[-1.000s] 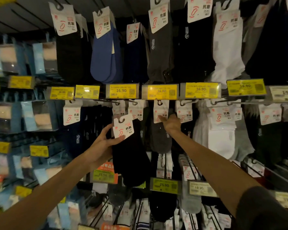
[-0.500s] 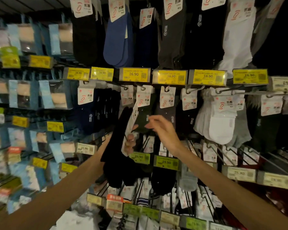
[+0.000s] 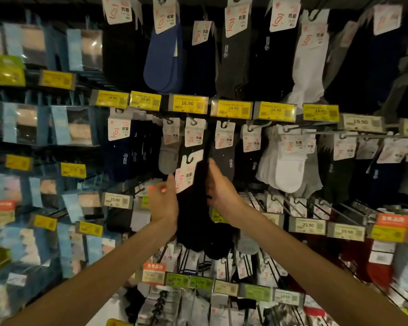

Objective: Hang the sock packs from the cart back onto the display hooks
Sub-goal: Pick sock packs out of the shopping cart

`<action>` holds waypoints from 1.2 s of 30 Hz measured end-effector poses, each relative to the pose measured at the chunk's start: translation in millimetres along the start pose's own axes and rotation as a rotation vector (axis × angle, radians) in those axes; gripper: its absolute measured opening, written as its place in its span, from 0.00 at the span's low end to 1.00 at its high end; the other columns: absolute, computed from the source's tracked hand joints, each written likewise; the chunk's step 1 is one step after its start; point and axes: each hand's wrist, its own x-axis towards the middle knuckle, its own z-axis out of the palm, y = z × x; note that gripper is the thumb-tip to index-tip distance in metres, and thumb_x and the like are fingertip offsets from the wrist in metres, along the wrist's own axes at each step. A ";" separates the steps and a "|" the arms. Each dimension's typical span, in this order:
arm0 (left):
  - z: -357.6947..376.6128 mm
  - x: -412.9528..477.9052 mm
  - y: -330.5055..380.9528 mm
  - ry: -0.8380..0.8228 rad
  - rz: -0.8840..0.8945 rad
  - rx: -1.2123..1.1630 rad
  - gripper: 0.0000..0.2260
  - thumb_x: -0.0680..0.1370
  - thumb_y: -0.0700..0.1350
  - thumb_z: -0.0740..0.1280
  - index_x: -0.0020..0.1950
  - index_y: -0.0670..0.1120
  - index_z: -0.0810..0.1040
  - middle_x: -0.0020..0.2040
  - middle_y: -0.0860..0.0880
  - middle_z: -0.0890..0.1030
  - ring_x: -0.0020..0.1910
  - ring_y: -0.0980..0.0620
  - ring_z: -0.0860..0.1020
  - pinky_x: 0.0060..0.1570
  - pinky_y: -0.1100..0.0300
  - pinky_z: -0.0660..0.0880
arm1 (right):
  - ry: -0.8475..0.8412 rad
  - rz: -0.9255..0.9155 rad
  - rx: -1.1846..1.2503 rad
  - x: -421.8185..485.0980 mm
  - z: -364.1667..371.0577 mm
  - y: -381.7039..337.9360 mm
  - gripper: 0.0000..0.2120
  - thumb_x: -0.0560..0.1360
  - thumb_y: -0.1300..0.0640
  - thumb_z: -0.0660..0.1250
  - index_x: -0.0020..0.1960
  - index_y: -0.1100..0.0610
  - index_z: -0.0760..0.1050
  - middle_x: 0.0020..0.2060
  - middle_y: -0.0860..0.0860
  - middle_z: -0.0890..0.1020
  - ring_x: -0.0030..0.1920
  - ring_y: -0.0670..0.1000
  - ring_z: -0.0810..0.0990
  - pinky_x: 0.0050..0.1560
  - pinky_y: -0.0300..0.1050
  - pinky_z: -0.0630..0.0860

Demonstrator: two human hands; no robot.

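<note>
Right now both hands, left hand (image 3: pixel 163 203) and right hand (image 3: pixel 222 191), pinch a black sock pack (image 3: pixel 193 208) between them, hanging lengthwise, its card's hole uppermost, just below the middle row's display hook (image 3: pixel 193 122).

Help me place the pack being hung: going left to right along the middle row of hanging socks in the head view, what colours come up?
Navy socks → grey socks → held black sock pack → charcoal socks → white socks.
</note>
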 end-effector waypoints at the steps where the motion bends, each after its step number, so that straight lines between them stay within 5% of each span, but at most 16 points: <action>1: -0.2 -3.0 6.0 0.056 0.058 0.041 0.17 0.82 0.52 0.64 0.54 0.37 0.77 0.50 0.41 0.82 0.53 0.42 0.81 0.47 0.54 0.75 | -0.019 0.041 0.100 -4.9 -2.2 3.5 0.21 0.78 0.35 0.57 0.54 0.48 0.80 0.55 0.49 0.84 0.54 0.50 0.81 0.54 0.48 0.78; 4: -9.3 -10.9 13.8 0.051 0.064 0.047 0.16 0.80 0.52 0.69 0.54 0.40 0.75 0.48 0.44 0.81 0.55 0.42 0.81 0.52 0.50 0.78 | -0.127 0.003 0.076 -18.9 -10.9 16.3 0.13 0.78 0.44 0.65 0.58 0.48 0.82 0.57 0.50 0.84 0.59 0.52 0.81 0.63 0.57 0.76; 7: -13.6 -19.8 25.1 -0.098 -0.083 -0.002 0.16 0.77 0.54 0.72 0.50 0.41 0.78 0.51 0.42 0.84 0.54 0.43 0.82 0.56 0.44 0.79 | -0.136 -0.042 0.073 -30.8 -18.3 17.1 0.15 0.79 0.56 0.67 0.65 0.53 0.77 0.59 0.51 0.83 0.60 0.52 0.82 0.59 0.49 0.79; 12: -35.2 -25.9 46.9 -0.570 -0.181 0.158 0.28 0.65 0.64 0.76 0.58 0.47 0.83 0.55 0.50 0.85 0.58 0.48 0.82 0.49 0.52 0.78 | -0.108 -0.058 0.238 -49.4 -30.4 3.1 0.16 0.78 0.58 0.67 0.66 0.55 0.76 0.58 0.52 0.84 0.55 0.51 0.84 0.45 0.44 0.82; 16: -51.0 -26.7 39.4 -1.035 -0.338 0.165 0.25 0.72 0.53 0.77 0.68 0.55 0.78 0.65 0.49 0.81 0.62 0.43 0.81 0.56 0.46 0.80 | -0.111 -0.109 0.226 -65.0 -38.4 0.4 0.17 0.79 0.59 0.65 0.68 0.57 0.74 0.60 0.53 0.82 0.58 0.52 0.82 0.49 0.43 0.81; 20: -55.9 -23.8 35.8 -1.172 -0.338 0.075 0.35 0.68 0.47 0.82 0.73 0.56 0.73 0.68 0.44 0.79 0.64 0.40 0.79 0.56 0.43 0.80 | -0.122 -0.162 0.201 -76.3 -39.8 1.4 0.17 0.79 0.59 0.65 0.68 0.57 0.74 0.61 0.54 0.81 0.61 0.53 0.81 0.54 0.44 0.81; 25: -58.6 -28.9 35.9 -1.288 -0.271 0.057 0.42 0.66 0.41 0.82 0.75 0.56 0.67 0.66 0.41 0.80 0.61 0.43 0.81 0.52 0.50 0.81 | -0.129 -0.235 0.155 -89.6 -41.9 1.5 0.18 0.79 0.58 0.67 0.68 0.56 0.74 0.61 0.53 0.82 0.60 0.52 0.81 0.52 0.43 0.81; 29: -64.2 -31.0 36.4 -1.360 -0.230 -0.005 0.36 0.67 0.40 0.81 0.71 0.58 0.73 0.63 0.44 0.82 0.58 0.48 0.83 0.53 0.54 0.82 | -0.167 -0.269 0.144 -98.4 -43.4 -1.6 0.18 0.78 0.58 0.67 0.68 0.55 0.74 0.63 0.53 0.80 0.63 0.53 0.79 0.56 0.45 0.80; 36: -71.9 -31.7 29.7 -1.478 -0.255 -0.085 0.32 0.75 0.37 0.74 0.76 0.53 0.69 0.66 0.44 0.79 0.61 0.47 0.81 0.57 0.51 0.79 | -0.165 -0.205 0.195 -102.1 -45.9 5.3 0.18 0.80 0.57 0.64 0.69 0.57 0.73 0.64 0.55 0.79 0.66 0.55 0.77 0.66 0.55 0.72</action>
